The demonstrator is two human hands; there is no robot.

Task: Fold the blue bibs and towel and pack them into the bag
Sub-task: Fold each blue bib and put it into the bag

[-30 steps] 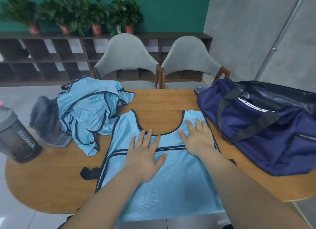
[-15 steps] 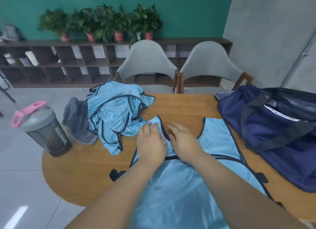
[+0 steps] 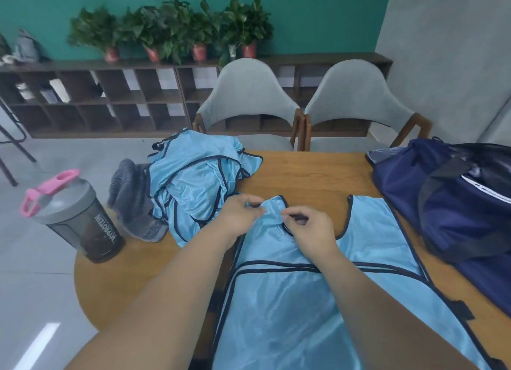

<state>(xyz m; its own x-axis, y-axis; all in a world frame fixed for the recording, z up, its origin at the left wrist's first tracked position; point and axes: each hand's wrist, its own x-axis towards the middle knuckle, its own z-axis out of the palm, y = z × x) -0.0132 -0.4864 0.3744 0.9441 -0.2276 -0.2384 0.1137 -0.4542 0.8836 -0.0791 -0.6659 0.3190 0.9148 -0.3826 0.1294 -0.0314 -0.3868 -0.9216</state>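
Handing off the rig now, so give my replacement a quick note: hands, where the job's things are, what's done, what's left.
Hands: left hand and right hand both pinch the left shoulder strap of the flat bib, spread on the table.
Things: crumpled bib pile lies far left, partly over the grey towel; navy duffel bag sits at right, looking open.
Done: one bib laid flat.
Left: fold it, the pile and the towel; pack all.
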